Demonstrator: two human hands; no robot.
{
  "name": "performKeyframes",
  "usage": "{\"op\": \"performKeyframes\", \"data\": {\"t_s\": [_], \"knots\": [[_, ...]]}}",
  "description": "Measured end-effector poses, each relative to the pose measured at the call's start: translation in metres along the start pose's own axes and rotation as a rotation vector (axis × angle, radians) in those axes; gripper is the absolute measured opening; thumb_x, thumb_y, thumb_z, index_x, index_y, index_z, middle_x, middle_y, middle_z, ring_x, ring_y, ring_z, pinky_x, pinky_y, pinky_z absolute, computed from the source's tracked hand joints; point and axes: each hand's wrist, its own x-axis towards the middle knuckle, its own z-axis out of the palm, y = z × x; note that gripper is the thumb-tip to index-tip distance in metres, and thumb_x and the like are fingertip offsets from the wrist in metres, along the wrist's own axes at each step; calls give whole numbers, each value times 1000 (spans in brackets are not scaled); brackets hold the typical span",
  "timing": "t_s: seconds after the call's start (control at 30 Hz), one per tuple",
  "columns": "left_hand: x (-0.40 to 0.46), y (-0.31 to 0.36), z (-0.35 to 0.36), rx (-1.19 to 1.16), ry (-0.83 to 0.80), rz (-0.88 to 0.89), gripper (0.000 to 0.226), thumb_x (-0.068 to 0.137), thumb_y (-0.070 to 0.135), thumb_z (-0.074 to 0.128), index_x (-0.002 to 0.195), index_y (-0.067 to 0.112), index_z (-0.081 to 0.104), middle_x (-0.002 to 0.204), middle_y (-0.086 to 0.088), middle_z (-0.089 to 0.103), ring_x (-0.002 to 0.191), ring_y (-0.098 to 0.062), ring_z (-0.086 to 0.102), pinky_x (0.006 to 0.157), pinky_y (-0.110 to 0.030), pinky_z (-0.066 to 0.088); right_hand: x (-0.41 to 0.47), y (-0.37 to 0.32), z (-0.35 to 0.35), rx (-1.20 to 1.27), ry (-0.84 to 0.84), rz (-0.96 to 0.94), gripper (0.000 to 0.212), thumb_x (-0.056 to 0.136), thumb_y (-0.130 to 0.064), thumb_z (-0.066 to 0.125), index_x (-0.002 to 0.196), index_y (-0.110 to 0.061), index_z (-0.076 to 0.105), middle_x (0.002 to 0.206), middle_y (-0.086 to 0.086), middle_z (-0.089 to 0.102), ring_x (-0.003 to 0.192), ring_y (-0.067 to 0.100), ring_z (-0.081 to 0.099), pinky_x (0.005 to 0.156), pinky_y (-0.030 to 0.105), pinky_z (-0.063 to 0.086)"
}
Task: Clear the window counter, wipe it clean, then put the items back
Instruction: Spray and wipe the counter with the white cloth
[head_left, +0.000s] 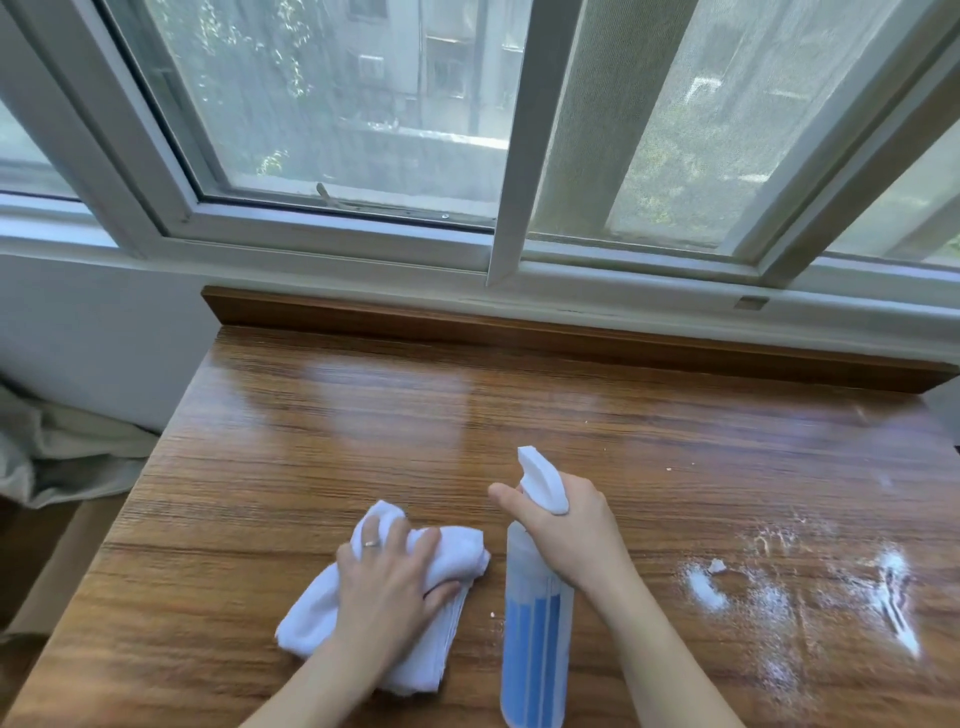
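Observation:
The wooden window counter (363, 426) fills the lower view. My left hand (387, 582) grips a bunched white cloth (452, 553) that lies on the counter near the front. To its right, my right hand (566, 525) holds the neck of a clear spray bottle (535, 649) with blue liquid in it. The bottle's white nozzle (540, 478) points away from me toward the window, and my forefinger lies along its left side. White powder and smears (779, 592) cover the counter's right part.
A raised wooden ledge (519, 332) runs along the back of the counter under the white window frame (363, 244). Crumpled grey fabric (57, 452) lies off the counter's left edge. The counter's left edge drops away to the floor.

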Motion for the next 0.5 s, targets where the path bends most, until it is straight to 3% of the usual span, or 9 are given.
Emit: {"op": "performKeyframes", "data": {"t_s": [0.17, 0.37, 0.5], "knots": [[-18, -2, 5, -4, 61, 2, 58, 70, 76, 43, 98, 30, 63, 101, -7, 60, 100, -40, 56, 63, -44, 40, -7, 0, 4, -10, -13, -1, 57, 80, -57, 72, 74, -3, 56, 60, -6, 49, 55, 8, 44, 58, 29, 36], [49, -11, -6, 18, 39, -73, 59, 70, 76, 40, 95, 28, 66, 95, -8, 61, 96, -38, 56, 65, -45, 42, -17, 3, 9, -26, -23, 4, 50, 81, -54, 73, 66, -11, 52, 56, -9, 47, 53, 5, 41, 55, 26, 33], [98, -18, -12, 65, -12, -132, 54, 72, 76, 58, 98, 29, 67, 101, -7, 61, 98, -38, 57, 72, -44, 42, -25, 4, 13, -9, -11, 25, 57, 80, -56, 73, 72, -4, 49, 61, -7, 43, 56, 8, 38, 57, 28, 31]]}}
